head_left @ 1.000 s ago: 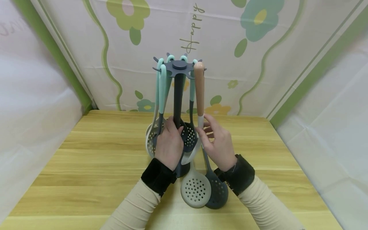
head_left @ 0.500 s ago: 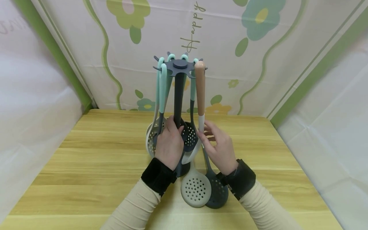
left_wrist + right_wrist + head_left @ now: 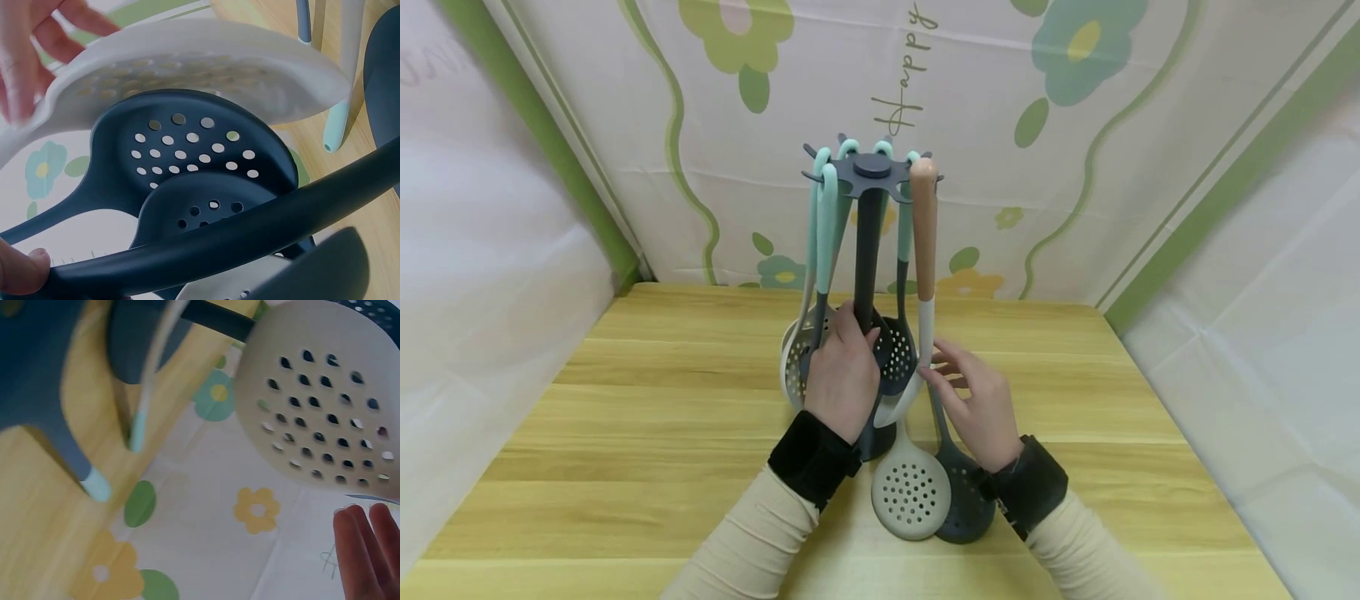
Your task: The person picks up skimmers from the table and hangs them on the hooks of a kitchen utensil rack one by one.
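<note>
My left hand [image 3: 844,379] grips the black post [image 3: 867,258] of a standing utensil rack [image 3: 872,167]; its thumb on the post also shows in the left wrist view. From the rack's right side hangs a white skimmer [image 3: 300,394] with a wooden handle [image 3: 924,233]. Beside the skimmer's white neck is my right hand [image 3: 973,408], thumb and fingertips at the neck's lower part, with no firm grip visible. In the right wrist view, several of its fingers [image 3: 365,550] are straight. Several mint-handled utensils [image 3: 826,233] hang around the post, including a dark skimmer [image 3: 194,137].
On the wooden table [image 3: 662,433] before the rack lie a beige skimmer [image 3: 912,492] and a dark perforated utensil [image 3: 964,508], partly overlapping. Behind the table hangs a flower-printed cloth [image 3: 985,175], and pale cloth walls [image 3: 1240,292] stand at both sides.
My right hand has slid down along the skimmer's white neck, while the skimmer stays hanging on the rack. The left hand keeps its place on the post.
</note>
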`<action>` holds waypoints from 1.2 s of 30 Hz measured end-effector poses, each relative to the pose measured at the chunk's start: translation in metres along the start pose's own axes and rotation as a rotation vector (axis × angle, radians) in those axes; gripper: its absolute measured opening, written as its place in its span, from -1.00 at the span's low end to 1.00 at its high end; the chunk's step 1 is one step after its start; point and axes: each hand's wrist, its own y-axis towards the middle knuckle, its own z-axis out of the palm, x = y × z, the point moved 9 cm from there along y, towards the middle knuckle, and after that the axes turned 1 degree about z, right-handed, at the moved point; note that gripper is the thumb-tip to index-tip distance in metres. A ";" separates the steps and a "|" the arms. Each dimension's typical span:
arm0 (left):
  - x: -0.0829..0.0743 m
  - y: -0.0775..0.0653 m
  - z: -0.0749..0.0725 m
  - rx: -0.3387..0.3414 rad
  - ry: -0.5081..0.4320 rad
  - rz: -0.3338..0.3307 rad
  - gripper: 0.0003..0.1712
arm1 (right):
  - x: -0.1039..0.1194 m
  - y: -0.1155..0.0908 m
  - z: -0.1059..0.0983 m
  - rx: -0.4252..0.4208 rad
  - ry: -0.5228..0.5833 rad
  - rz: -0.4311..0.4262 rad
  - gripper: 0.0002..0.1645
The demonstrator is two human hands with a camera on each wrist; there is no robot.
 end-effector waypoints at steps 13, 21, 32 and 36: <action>-0.001 0.001 0.000 -0.020 0.007 0.000 -0.55 | -0.019 -0.019 0.002 0.005 -0.024 0.029 -0.50; 0.001 0.001 0.001 -0.017 -0.003 -0.007 -0.55 | -0.045 -0.028 0.011 0.089 -0.104 0.195 -0.50; 0.001 0.001 0.001 -0.011 0.003 -0.007 -0.55 | -0.082 -0.027 0.031 0.304 -0.158 0.441 -0.39; 0.001 0.000 0.001 -0.012 0.007 -0.007 -0.55 | -0.093 -0.027 0.036 0.371 -0.207 0.496 -0.32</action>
